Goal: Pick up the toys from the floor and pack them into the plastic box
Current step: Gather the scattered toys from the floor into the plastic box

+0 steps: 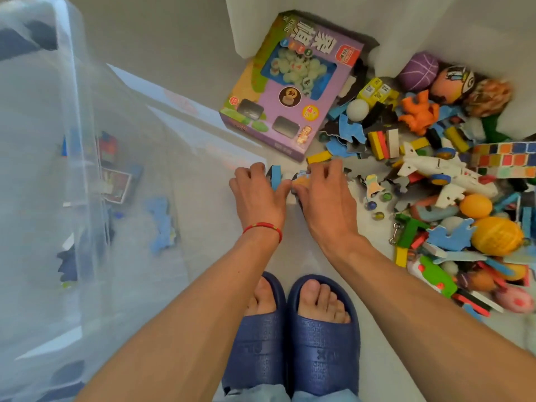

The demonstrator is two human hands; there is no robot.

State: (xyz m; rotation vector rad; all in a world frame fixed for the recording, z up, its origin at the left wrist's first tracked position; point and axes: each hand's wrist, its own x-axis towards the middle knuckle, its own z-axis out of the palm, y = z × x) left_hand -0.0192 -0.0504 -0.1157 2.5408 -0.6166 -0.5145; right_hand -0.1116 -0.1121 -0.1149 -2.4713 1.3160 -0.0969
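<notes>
Both hands (255, 192) (324, 195) gripping half-hidden puzzle pieces (277, 177)

Soft even daylight – faint shadows, wide-angle bowing, blurred edges.

Both forearms are bare, with no sleeves reaching into view. The left hand (258, 195) has a thin red cord bracelet (264, 227) at the wrist, with a small lighter bead or knot on it (too small to tell which). The right hand (324, 195) wears nothing. On the feet are dark navy slide sandals (322, 349), open at the toes, with a fine textured pattern and raised lettering across the wide strap. Light blue trouser hems (261, 394) show at the bottom edge.
</notes>
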